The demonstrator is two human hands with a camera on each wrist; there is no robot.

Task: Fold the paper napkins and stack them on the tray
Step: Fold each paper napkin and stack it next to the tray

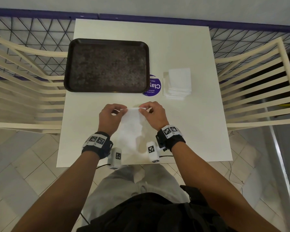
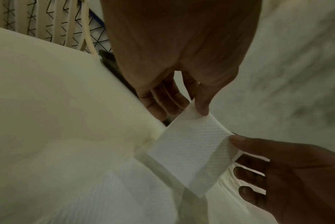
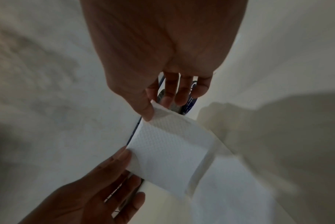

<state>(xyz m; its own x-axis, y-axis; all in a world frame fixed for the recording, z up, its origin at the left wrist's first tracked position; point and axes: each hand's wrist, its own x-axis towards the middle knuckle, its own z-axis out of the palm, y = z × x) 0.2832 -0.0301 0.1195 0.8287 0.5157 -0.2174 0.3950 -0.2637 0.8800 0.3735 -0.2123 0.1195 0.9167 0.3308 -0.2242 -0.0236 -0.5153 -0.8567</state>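
A white paper napkin (image 1: 131,126) hangs as a long strip over the near middle of the white table (image 1: 191,47). My left hand (image 1: 113,113) pinches its top left corner and my right hand (image 1: 151,112) pinches its top right corner. The left wrist view shows the napkin (image 2: 189,153) between my left thumb and fingers (image 2: 202,106), with the right hand (image 2: 277,166) on the other corner. From the right wrist, the napkin (image 3: 168,151) is nipped by my right hand (image 3: 149,112). A dark tray (image 1: 70,64) lies at the far left with nothing on it.
A stack of white napkins (image 1: 178,82) lies right of the tray. A round purple sticker (image 1: 153,86) shows between them. Cream slatted chairs (image 1: 23,77) flank the table on both sides, and a black wire fence (image 1: 32,27) runs behind.
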